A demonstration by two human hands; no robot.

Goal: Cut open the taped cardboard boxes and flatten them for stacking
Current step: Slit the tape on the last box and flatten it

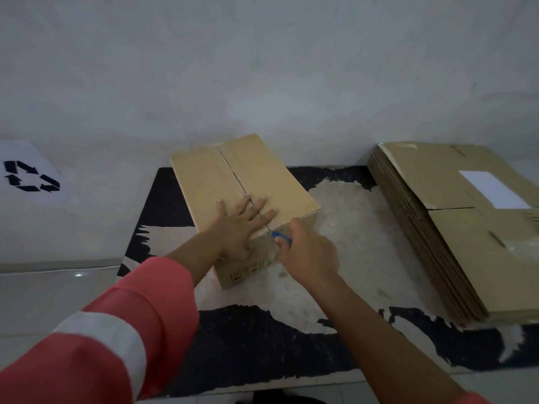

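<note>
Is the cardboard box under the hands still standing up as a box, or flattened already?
Standing, not flattened. The cardboard box shows its front side, and its top flaps lie shut, meeting along the centre seam.

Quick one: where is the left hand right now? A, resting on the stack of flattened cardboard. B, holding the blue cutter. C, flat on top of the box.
C: the left hand lies spread flat on top of the box, while the right hand holds the blue cutter at the near edge.
</note>
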